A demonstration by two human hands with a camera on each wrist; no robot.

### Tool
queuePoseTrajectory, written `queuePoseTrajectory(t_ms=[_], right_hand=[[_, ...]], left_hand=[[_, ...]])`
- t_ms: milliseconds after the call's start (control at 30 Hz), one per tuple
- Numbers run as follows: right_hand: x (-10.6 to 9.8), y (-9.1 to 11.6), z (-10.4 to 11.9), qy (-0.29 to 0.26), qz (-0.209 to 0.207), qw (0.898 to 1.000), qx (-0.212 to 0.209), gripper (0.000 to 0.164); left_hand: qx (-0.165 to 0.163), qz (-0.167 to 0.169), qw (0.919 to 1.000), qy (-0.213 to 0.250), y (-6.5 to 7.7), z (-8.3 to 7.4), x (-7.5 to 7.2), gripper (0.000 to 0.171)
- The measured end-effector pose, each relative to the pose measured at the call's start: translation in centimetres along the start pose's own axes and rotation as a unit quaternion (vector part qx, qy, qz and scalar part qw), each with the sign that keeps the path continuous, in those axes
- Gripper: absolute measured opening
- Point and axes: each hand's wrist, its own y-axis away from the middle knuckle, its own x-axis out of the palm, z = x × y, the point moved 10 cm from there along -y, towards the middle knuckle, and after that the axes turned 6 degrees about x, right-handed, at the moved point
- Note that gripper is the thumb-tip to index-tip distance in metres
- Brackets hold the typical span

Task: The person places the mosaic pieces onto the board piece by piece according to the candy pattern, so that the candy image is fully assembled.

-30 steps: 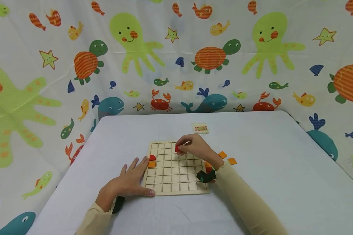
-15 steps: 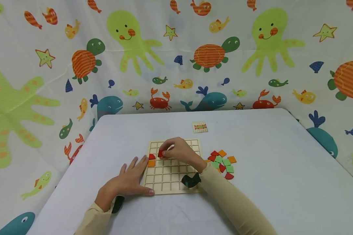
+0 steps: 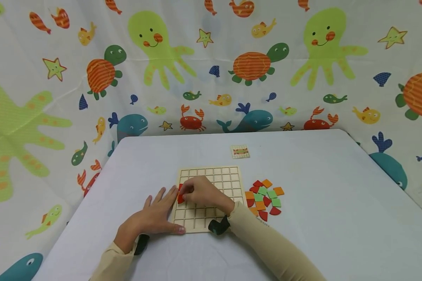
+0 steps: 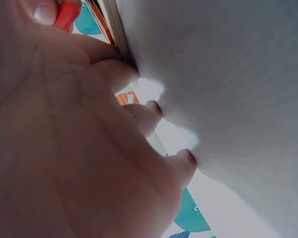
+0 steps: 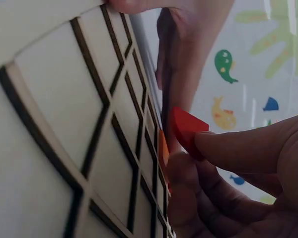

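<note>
A square wooden grid board [image 3: 228,177] lies on the white table. My left hand [image 3: 151,218] is spread flat beside it, fingertips at the left edge and thumb on the near left corner. My right hand [image 3: 200,191] pinches a red rounded-edge tile [image 5: 188,129] between thumb and fingers, over the board's left column. In the right wrist view the tile is tilted and close to the grid. An orange tile [image 5: 163,148] sits in the board behind it. Another red tile [image 3: 180,186] shows farther up that column, partly hidden by the right fingers.
Right of the board lies a loose group of orange tiles [image 3: 267,183], light green tiles [image 3: 262,191] and red tiles [image 3: 275,211]. A small pattern card [image 3: 240,152] lies beyond the board. A printed curtain [image 3: 204,70] hangs behind the table.
My right hand has carried the red tile leftward and nearer across the board to its left column, uncovering the tile group. My left hand has stayed in place.
</note>
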Motion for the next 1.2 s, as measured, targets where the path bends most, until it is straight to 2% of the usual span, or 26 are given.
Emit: queuePoseTrajectory(t_ms=[267, 767, 1067, 1200], right_hand=[[1.0, 0.1, 0.3, 0.007, 0.011, 1.000, -0.007, 0.013], [2.0, 0.1, 0.9, 0.093, -0.008, 0.995, -0.026, 0.011], [1.9, 0.2, 1.1, 0.090, -0.015, 0.995, -0.026, 0.012], [1.9, 0.2, 1.3, 0.104, -0.017, 0.994, -0.031, 0.012]], left_hand=[[-0.006, 0.007, 1.0000, 0.002, -0.1, 0.0, 0.2, 0.133], [0.004, 0.003, 1.0000, 0.003, 0.0, -0.1, 0.1, 0.133], [0.009, 0.001, 1.0000, -0.003, 0.2, -0.3, -0.1, 0.132], [0.008, 0.002, 1.0000, 0.000, 0.2, -0.3, -0.1, 0.132]])
